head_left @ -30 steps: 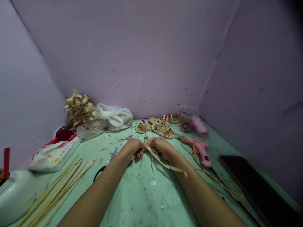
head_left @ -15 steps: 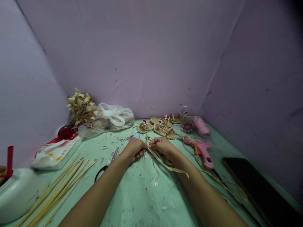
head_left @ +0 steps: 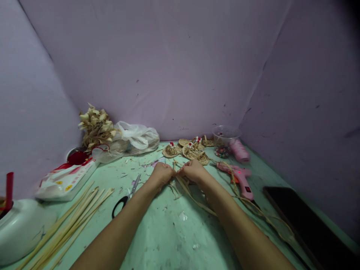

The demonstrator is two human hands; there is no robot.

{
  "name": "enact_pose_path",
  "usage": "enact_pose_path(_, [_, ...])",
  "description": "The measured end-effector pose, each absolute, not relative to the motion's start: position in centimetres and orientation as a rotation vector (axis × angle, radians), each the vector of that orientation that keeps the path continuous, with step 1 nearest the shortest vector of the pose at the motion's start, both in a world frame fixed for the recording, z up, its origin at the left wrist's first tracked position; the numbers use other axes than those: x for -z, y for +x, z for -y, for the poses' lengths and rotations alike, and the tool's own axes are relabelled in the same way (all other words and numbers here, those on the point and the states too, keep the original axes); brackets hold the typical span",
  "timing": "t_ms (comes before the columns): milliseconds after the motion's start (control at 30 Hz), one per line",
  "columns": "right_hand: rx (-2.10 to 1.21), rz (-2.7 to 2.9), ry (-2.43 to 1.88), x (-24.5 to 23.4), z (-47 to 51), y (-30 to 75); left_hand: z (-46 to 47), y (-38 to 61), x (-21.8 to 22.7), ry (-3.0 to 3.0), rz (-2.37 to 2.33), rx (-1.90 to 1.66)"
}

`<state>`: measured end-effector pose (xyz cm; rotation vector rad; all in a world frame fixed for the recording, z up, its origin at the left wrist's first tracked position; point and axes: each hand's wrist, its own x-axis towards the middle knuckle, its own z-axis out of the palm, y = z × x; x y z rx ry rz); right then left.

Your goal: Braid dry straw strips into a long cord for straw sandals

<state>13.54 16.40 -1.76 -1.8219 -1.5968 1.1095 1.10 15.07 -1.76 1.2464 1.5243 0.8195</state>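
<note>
My left hand and my right hand meet over the middle of the table, fingertips almost touching. Both are closed on a dried straw-like strip, which trails from between them toward my right forearm. Thin loose ends of fibre hang under the fingers. Just beyond the hands lie several small woven straw slippers, some topped with red and white beads. Scissors with black handles rest beside my left forearm. A pink glue gun with a red light lies right of my right hand, a straw cord across it.
Pale dried strips lie at the left, near a white pot and a tissue pack. Behind are a dried husk bundle and a plastic bag. A clear tub, pink thread spool and dark phone stand right.
Both hands have turned slightly, knuckles more upward, staying close together. The strip's free end has swung down and now passes behind my right forearm.
</note>
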Motion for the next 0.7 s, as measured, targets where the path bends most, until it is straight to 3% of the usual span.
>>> enact_pose_path(333, [-1.021,1.819,-1.569,1.3,-15.0,12.5,-14.5,0.1,0.1,1.148,-1.453,-0.748])
enact_pose_path(633, [-1.897,2.055,-1.359,-3.5,-13.3,16.3,-14.6,-0.8,0.9,1.108,-1.287,-0.735])
enact_pose_path(700, [-1.9,2.052,-1.369,-4.7,-13.1,17.3,-14.4,-0.9,0.9,1.105,-1.262,-0.747])
